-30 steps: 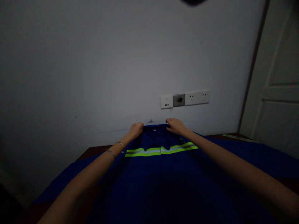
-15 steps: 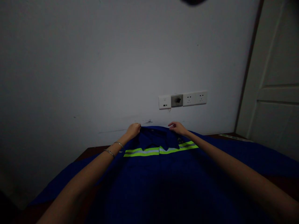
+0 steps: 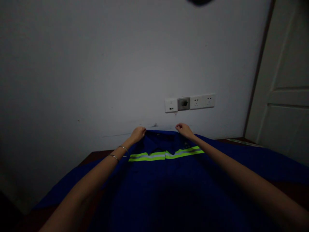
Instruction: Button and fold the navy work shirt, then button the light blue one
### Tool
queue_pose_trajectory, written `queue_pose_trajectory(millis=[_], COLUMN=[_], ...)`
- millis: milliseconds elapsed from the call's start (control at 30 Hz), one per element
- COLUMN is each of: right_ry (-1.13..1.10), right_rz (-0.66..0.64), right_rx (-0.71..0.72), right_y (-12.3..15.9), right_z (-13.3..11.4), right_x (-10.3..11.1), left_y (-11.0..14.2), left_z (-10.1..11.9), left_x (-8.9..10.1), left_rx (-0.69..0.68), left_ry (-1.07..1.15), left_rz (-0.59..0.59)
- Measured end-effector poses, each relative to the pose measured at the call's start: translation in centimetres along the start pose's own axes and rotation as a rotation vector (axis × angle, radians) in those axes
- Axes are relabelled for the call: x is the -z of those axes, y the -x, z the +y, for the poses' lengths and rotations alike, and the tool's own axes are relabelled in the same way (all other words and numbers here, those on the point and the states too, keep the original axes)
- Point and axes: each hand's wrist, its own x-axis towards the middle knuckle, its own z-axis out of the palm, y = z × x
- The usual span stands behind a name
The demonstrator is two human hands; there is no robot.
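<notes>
Right hand [image 3: 184, 130] curled tighter by jacket [image 3: 147, 175] collar [image 3: 160, 139] (hold unclear); left hand [image 3: 138, 134] unchanged, pinching collar, so that side's secured.

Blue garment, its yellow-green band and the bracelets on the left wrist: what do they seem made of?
Blue garment: matte cloth, judging by its soft folds; the fibre cannot be told. Yellow-green band: probably reflective tape, since a pale grey stripe runs between vivid edges. Bracelets: likely polished metal, from their silvery glints.
</notes>
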Motion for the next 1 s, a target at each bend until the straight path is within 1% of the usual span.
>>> queue_pose_trajectory(millis=[33, 100, 167, 200, 267, 367, 433, 567, 667, 733, 833, 900, 933, 1000], right_ry=[0.077, 0.304, 0.576, 0.691, 0.876, 1.010, 1.017, 0.980, 0.955, 0.937, 0.886, 0.792, 0.728, 0.596], right_rz=[0.054, 0.139, 0.136, 0.103, 0.011, -0.119, -0.184, -0.224, -0.249, -0.262, -0.228, -0.181, -0.178, -0.264], right_rx=[0.076, 0.283, 0.479, 0.531, 0.564, 0.515, 0.475, 0.435, 0.413, 0.408, 0.448, 0.510, 0.547, 0.600], right_y=[0.5, 1.8, 3.0, 3.4, 3.8, 3.3, 2.5, 1.0, 0.2, 0.4, 1.9, 3.4, 4.1, 5.2], right_z=[-0.4, -1.3, -2.0, -2.2, -2.2, -1.7, -1.4, -1.1, -1.1, -1.3, -2.3, -3.3, -3.8, -4.7], right_x=[-0.1, -0.6, -1.2, -1.4, -1.8, -1.4, -0.7, 0.9, 1.7, 1.7, 0.7, -0.9, -1.9, -4.2], left_y=[-0.1, -0.2, -0.3, -0.4, -0.4, -0.3, -0.1, -0.1, -0.6, -1.0, -1.6, -1.8, -1.8, -1.8], left_z=[0.1, 0.3, 0.5, 0.5, 0.4, -0.2, -0.6, -1.0, -0.9, -0.9, -0.9, -0.7, -0.6, -0.1], left_x=[0.2, 0.5, 0.7, 0.8, 0.8, 0.6, 0.4, -0.1, 0.1, 0.5, 1.2, 1.6, 1.7, 1.9], left_rx=[0.004, 0.012, 0.016, 0.016, 0.016, 0.033, 0.059, 0.107, 0.098, 0.090, 0.082, 0.072, 0.069, 0.073], left_ry=[0.003, -0.002, -0.012, -0.014, -0.012, -0.023, -0.039, -0.029, 0.014, 0.050, 0.101, 0.147, 0.172, 0.207], left_rz=[0.003, 0.004, 0.002, 0.001, 0.001, -0.009, -0.036, -0.102, -0.122, -0.143, -0.179, -0.197, -0.202, -0.200])
